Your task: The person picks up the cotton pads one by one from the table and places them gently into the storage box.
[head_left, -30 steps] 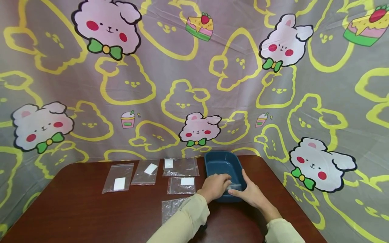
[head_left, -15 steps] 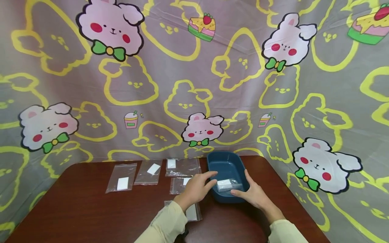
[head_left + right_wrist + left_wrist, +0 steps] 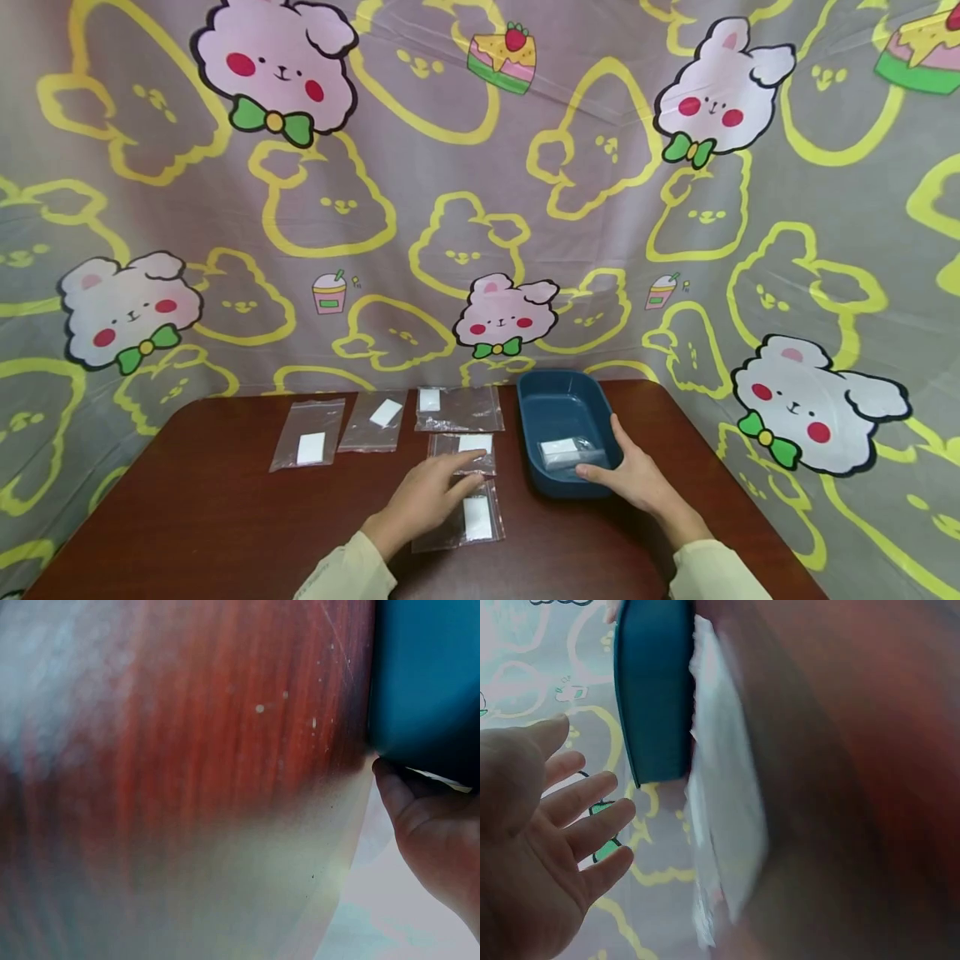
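My right hand (image 3: 637, 477) holds the blue plastic bin (image 3: 551, 410) at its near right corner, thumb over the rim and fingers along the outer side. Inside the bin's near end lies a clear zip bag (image 3: 564, 452) with a white rectangular piece in it. Palm down, my left hand (image 3: 422, 498) is over the nearest bag (image 3: 477, 518) on the table, fingers extended and nothing held. Its fingertips overlap a second bag (image 3: 486, 443) just behind. In the left wrist view, the left hand (image 3: 544, 817) has its fingers spread and apart from the bin.
Farther back lies a wide clear bag (image 3: 465, 408) with a white piece. Two more such bags, one upright (image 3: 307, 437) and one slanted (image 3: 372, 421), lie to the left on the dark wooden table (image 3: 217, 500). A cartoon-print curtain (image 3: 420, 275) hangs behind the table.
My left hand has come out of the bin and moved left and nearer, over the closest bags. The bagged piece stays in the bin. My right hand has stayed on the bin's rim.
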Action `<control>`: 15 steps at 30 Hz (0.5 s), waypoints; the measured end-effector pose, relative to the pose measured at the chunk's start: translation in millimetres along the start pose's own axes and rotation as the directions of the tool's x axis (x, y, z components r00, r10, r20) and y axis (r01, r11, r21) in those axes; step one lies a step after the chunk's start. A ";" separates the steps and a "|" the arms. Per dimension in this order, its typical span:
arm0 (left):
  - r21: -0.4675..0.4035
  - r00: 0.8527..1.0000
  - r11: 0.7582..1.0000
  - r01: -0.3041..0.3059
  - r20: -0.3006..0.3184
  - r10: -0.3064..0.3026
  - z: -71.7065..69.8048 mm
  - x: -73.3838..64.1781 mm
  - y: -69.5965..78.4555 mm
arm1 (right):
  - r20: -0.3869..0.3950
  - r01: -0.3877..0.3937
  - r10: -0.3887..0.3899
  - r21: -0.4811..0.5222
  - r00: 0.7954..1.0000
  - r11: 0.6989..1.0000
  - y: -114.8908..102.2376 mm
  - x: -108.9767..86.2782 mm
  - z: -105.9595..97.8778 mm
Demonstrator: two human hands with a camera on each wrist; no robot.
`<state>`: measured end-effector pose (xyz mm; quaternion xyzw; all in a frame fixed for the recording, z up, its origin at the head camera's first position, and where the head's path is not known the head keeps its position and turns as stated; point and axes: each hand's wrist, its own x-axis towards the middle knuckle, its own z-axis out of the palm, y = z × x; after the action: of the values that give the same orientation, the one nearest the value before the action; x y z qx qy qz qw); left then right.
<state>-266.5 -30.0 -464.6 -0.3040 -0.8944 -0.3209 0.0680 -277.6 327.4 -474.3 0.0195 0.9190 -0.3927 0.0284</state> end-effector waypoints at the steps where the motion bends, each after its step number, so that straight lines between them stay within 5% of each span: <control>1: -0.005 1.000 1.000 0.003 0.010 -0.003 -1.2 -3.7 -2.2 | 0.000 0.000 0.000 -0.003 1.000 1.000 -0.3 0.2 -0.3; 10: -0.115 0.987 0.993 0.017 0.163 0.002 -2.0 -25.6 -23.5 | 0.005 0.008 -0.008 -0.021 1.000 1.000 -2.3 0.8 -1.0; 15: -0.186 0.979 0.983 -0.007 0.197 0.044 1.4 -27.9 -33.8 | 0.007 0.005 -0.005 -0.021 1.000 1.000 -2.5 0.8 0.1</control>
<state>-263.8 -63.7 -492.6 -0.3513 -0.8592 -0.3691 -0.0464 -278.5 325.6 -472.7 0.0153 0.9230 -0.3833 0.0308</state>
